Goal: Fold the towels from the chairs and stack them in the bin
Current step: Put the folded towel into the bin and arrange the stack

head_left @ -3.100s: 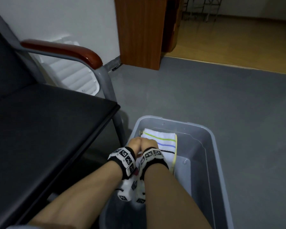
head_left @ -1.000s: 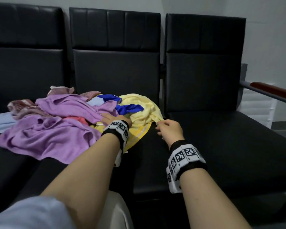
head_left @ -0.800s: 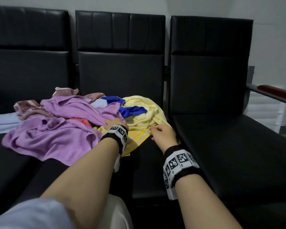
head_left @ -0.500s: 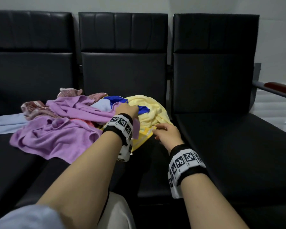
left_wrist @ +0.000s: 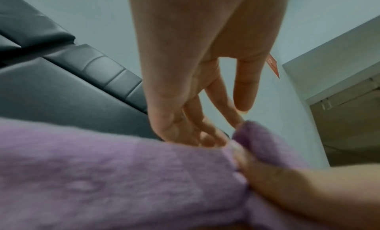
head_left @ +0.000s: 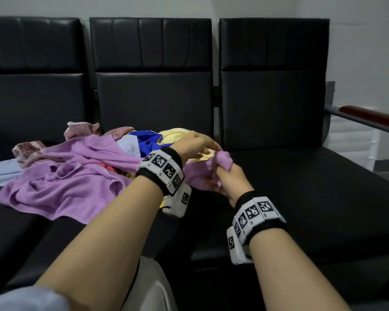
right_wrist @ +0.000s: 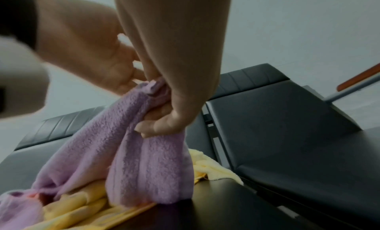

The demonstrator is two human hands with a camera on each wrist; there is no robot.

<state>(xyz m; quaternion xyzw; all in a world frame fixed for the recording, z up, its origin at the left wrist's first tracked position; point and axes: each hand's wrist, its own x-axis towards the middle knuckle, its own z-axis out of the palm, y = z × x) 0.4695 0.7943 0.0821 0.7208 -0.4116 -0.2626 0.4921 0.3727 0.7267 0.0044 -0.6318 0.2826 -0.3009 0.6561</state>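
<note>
Both hands have gone from the yellow towel (head_left: 177,133) to the purple towel (head_left: 76,182): right hand (head_left: 230,179) clenches its raised corner above the middle chair seat (head_left: 200,221), left hand (head_left: 194,143) loosely spread, fingertips touching it, so unfolding comes next.

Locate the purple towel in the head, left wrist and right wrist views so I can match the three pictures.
Head: purple towel sprawls over the seats left of centre, one end gripped by the right hand.
Left wrist: it fills the lower left, its bunched end just under the left hand.
Right wrist: it hangs centre, over the yellow towel.
Shared landmark: the black chair backs.
</note>
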